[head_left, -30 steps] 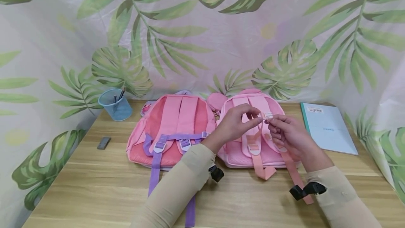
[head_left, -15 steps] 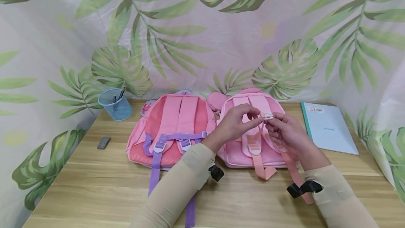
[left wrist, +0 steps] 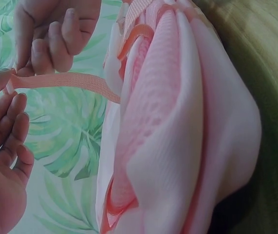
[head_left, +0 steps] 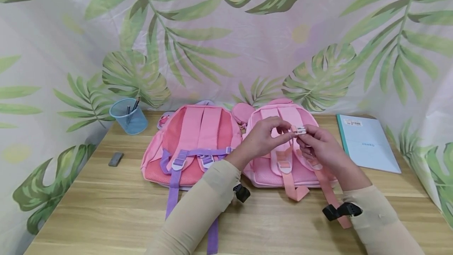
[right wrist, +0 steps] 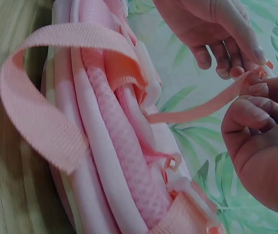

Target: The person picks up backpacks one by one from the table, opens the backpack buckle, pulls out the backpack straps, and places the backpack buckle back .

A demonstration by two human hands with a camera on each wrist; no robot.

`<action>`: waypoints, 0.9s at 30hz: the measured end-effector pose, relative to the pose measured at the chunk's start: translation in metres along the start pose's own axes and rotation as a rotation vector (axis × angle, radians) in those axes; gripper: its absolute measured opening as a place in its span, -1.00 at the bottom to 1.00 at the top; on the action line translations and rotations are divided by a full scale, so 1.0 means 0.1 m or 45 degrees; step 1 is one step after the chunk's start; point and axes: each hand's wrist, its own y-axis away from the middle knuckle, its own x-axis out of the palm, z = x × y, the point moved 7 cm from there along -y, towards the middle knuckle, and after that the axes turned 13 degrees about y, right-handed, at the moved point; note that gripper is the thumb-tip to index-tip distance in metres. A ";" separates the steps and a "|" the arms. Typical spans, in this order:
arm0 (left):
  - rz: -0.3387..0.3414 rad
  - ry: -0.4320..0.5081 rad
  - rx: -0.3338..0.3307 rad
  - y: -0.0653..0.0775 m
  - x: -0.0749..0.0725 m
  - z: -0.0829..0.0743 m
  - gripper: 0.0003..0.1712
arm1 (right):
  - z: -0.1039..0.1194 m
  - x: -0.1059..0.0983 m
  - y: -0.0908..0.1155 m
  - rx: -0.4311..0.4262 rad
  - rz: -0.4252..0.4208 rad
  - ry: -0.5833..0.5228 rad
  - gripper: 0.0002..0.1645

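A white plastic buckle [head_left: 300, 130] is held up over the right-hand pink backpack [head_left: 269, 170], between both hands. My left hand [head_left: 263, 137] pinches the buckle's left end, where a peach webbing strap [left wrist: 68, 81] joins it. Thumb and forefinger of my right hand [head_left: 323, 143] pinch its right end; the other fingers are curled. White prongs show between the fingertips in the head view. From the bag, the strap [right wrist: 197, 111] runs out to the hands. The fingers hide part of the buckle, and I cannot tell whether its halves are joined.
On the left lies another pink backpack [head_left: 191, 129] with purple straps [head_left: 173, 194]. A blue mesh pen cup [head_left: 129, 121] and a small grey block [head_left: 116, 159] stand farther left. A light blue notebook [head_left: 369, 145] lies at the right. A leaf-print curtain [head_left: 255, 50] closes off the back.
My right hand has shifted slightly left toward the left hand. The buckle's white prongs now show more plainly between the fingertips. The left hand and both backpacks stay in place.
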 end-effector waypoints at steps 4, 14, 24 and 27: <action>-0.010 0.002 0.008 0.00 -0.01 0.00 -0.80 | -0.02 -0.08 0.03 -0.005 -0.096 -0.007 -0.88; 0.003 -0.026 0.019 -0.02 -0.01 -0.04 -0.80 | 0.15 -0.14 0.05 -0.274 -0.146 -0.069 -0.69; 0.153 -0.017 -0.330 0.06 0.12 0.25 -0.64 | 0.09 -0.20 0.05 -0.176 -0.212 -0.041 -0.75; 0.226 -0.037 -0.413 0.11 0.21 0.37 -0.69 | 0.09 -0.21 0.05 -0.185 -0.212 -0.087 -0.73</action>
